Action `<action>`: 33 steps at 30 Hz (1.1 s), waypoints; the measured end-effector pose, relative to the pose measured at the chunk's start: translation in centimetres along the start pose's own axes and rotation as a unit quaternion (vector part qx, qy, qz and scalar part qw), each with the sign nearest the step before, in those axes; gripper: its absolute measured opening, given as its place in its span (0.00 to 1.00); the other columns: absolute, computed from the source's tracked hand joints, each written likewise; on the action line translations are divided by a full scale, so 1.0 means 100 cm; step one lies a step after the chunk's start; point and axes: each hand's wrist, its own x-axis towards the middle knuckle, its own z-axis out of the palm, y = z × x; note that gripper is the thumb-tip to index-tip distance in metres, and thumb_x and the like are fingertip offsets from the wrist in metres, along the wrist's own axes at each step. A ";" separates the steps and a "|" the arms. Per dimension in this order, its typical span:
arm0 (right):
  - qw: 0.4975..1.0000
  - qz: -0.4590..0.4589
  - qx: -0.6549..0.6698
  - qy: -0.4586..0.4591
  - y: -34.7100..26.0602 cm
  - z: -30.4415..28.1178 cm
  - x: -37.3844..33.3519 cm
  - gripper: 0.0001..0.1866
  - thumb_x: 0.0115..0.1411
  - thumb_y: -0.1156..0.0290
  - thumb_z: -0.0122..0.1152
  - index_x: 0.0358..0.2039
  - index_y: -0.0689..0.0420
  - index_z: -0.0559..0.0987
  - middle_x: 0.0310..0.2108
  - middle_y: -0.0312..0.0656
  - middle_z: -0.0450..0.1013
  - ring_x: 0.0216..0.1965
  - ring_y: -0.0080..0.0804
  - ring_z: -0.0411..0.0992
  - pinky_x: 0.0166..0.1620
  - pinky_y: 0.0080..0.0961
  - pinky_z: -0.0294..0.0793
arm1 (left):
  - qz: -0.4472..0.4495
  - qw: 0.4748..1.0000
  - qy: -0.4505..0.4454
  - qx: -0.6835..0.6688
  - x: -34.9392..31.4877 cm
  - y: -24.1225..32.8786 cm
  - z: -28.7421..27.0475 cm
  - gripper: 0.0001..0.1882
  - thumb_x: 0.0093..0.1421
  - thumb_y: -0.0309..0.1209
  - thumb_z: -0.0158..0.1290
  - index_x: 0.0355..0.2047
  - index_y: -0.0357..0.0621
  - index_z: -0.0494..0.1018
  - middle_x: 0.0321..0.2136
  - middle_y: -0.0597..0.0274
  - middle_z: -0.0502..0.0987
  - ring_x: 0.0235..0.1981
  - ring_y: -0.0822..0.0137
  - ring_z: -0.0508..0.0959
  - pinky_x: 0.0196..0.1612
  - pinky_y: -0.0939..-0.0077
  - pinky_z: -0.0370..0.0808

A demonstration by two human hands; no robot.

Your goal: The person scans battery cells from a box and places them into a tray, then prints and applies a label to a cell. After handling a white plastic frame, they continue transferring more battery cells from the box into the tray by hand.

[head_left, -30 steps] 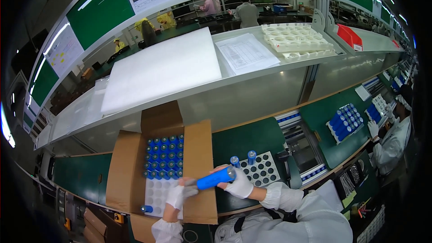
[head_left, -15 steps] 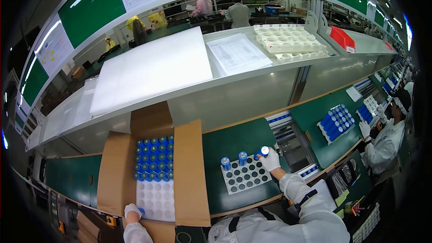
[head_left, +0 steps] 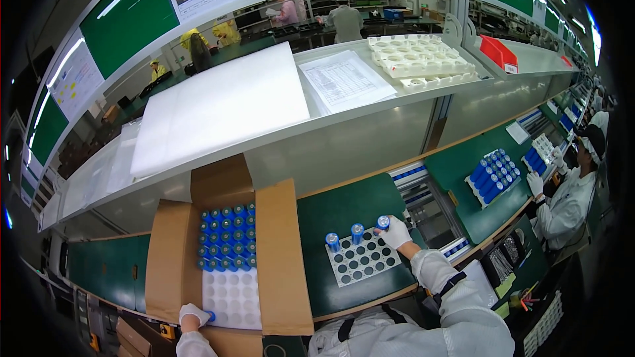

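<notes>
My right hand (head_left: 397, 233), in a white glove, is closed on a blue cylindrical battery cell (head_left: 383, 223) at the far right corner of a pale holder plate (head_left: 335, 276) with rows of round holes. That cell looks upright; my fingers hide part of it. Along the same far row stand two other blue cells, one at the corner (head_left: 333, 242) and one in the middle (head_left: 357, 233). At the near left corner of an open cardboard box (head_left: 284, 258), my gloved left hand (head_left: 192, 314) is closed on another blue cell (head_left: 210, 316), mostly its end showing.
Inside the box, rows of blue cells (head_left: 227, 238) fill the far part, with a white dimpled insert (head_left: 228, 297) nearer. A roller conveyor (head_left: 430, 215) lies right of the green work mat (head_left: 317, 291). Farther right, a co-worker (head_left: 569, 192) handles cells. A shelf (head_left: 264, 133) spans above.
The cell in my right hand has gone from tilted to upright at the plate's far right corner. My left hand has shifted only slightly, still with its cell at the box.
</notes>
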 end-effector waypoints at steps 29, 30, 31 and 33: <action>0.992 -0.030 -0.049 0.113 -0.011 0.015 -0.005 0.37 0.43 0.65 0.75 0.54 0.60 0.69 0.49 0.54 0.69 0.49 0.53 0.70 0.50 0.38 0.72 | 0.294 0.453 -0.139 -0.830 -0.083 0.082 -0.017 0.37 0.55 0.47 0.61 0.52 0.25 0.65 0.41 0.43 0.75 0.34 0.60 0.77 0.34 0.75 0.75; 0.989 -0.027 0.004 0.144 -0.029 0.007 -0.009 0.39 0.43 0.69 0.75 0.56 0.59 0.68 0.50 0.53 0.67 0.50 0.52 0.69 0.49 0.38 0.72 | 0.293 0.420 -0.186 -0.838 -0.079 0.094 -0.013 0.36 0.54 0.44 0.63 0.53 0.26 0.64 0.43 0.42 0.73 0.36 0.60 0.75 0.37 0.75 0.75; 0.983 -0.020 0.055 0.176 -0.046 -0.005 -0.012 0.40 0.42 0.72 0.74 0.57 0.59 0.66 0.51 0.52 0.65 0.51 0.52 0.68 0.49 0.38 0.72 | 0.294 0.385 -0.237 -0.842 -0.079 0.106 -0.012 0.36 0.54 0.41 0.64 0.54 0.27 0.63 0.45 0.42 0.71 0.38 0.59 0.74 0.39 0.75 0.76; 0.983 -0.076 0.123 0.109 -0.120 -0.036 -0.028 0.34 0.42 0.76 0.71 0.53 0.58 0.71 0.46 0.48 0.68 0.39 0.39 0.73 0.40 0.31 0.74 | 0.293 0.329 -0.305 -0.844 -0.090 0.128 -0.018 0.37 0.53 0.39 0.65 0.56 0.28 0.61 0.46 0.43 0.71 0.37 0.59 0.75 0.39 0.77 0.78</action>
